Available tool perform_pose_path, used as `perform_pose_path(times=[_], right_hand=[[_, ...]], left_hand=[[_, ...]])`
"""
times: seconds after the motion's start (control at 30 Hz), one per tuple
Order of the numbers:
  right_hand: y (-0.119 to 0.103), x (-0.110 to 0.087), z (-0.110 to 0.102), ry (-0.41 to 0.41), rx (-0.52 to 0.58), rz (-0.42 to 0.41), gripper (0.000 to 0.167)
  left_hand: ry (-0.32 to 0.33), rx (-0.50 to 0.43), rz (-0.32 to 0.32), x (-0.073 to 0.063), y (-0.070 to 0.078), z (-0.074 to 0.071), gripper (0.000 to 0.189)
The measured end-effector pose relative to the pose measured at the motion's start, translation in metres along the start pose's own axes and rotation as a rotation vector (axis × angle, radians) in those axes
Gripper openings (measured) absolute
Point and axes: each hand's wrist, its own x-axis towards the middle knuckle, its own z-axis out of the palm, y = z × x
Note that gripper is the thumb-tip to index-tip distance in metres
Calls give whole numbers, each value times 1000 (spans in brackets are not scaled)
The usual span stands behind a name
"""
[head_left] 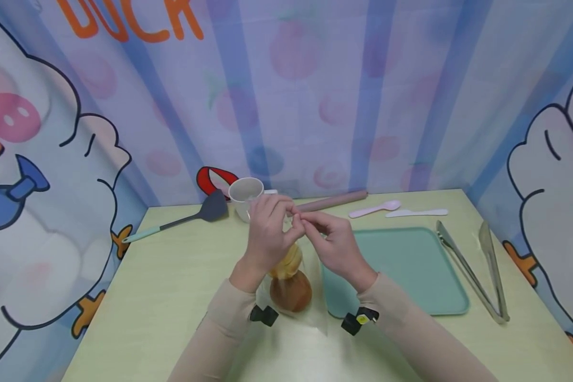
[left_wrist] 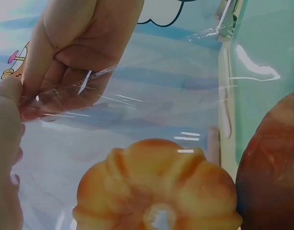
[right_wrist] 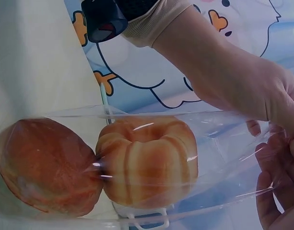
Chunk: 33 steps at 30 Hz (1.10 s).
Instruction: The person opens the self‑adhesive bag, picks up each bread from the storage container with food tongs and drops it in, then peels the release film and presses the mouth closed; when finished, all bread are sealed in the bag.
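A clear plastic bag (right_wrist: 218, 167) hangs from both hands, its top edge gathered between their fingertips. My left hand (head_left: 270, 228) pinches that edge with thumb and fingers. Right beside it, my right hand (head_left: 336, 246) pinches the same edge, the two sets of fingertips almost touching. Inside the bag are a golden ring-shaped bread (right_wrist: 147, 165) and a round brown bun (right_wrist: 48, 167). In the head view the ring bread is above the bun, partly hidden by the left hand.
A green tray (head_left: 401, 276) lies right of the bag, with metal tongs (head_left: 472, 281) beyond it. Along the back are a spatula (head_left: 213, 207), a white mug (head_left: 241, 196), a mauve rod (head_left: 336, 201), a pink spoon (head_left: 374, 209) and a plastic knife (head_left: 417, 213).
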Motion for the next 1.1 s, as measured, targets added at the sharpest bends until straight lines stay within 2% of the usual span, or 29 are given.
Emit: perform_pose_path(times=[0.1, 0.2, 0.3, 0.4, 0.63, 0.87, 1.1], right_hand=[[0, 0, 0, -2, 12, 5, 20], [1, 0, 0, 3, 43, 8, 20], [2, -1, 0, 16, 65, 9, 20], [3, 0, -1, 22, 69, 16, 20], [-1, 2, -1, 9, 32, 7, 21], [-1, 2, 0, 6, -43, -31, 20], [-1, 3, 1, 32, -61, -64, 19]], left_hand=[[-21, -40, -36, -2, -2, 1, 8], [8, -109, -51, -5, -3, 0, 11], [50, -167, -37, -6, -4, -2, 13], [69, -181, -9, -6, -4, -4, 13], [86, -131, 36, -3, -2, -7, 10], [99, -78, 37, -1, -1, -6, 5], [109, 26, 41, -1, 0, -1, 9]])
